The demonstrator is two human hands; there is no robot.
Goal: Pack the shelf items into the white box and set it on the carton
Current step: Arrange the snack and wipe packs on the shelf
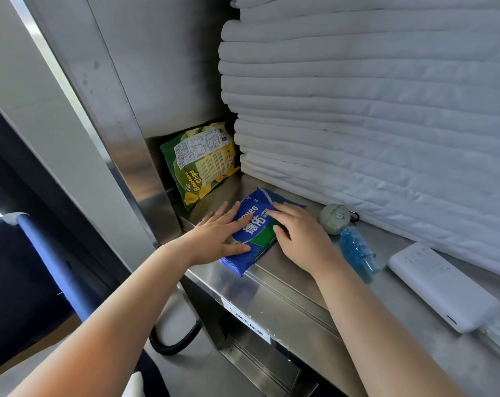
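Observation:
A flat blue and green packet (254, 233) lies near the front edge of the steel shelf (294, 270). My left hand (221, 233) rests on the packet's left side with fingers spread and straight. Over its right side lies my right hand (299, 233), fingertips on top and thumb against the near edge. A green banana chips bag (203, 164) leans in the shelf's back left corner. To the right of the packet lie a pale green round case (333, 218), a small blue bottle (356, 252) and a white power bank (443, 285). The white box and the carton are out of view.
A tall stack of folded white quilts (372, 110) fills the shelf's back and right. A steel side wall (128, 116) closes the left. Below the shelf run a steel front panel (271, 319) and a black hose (171, 339).

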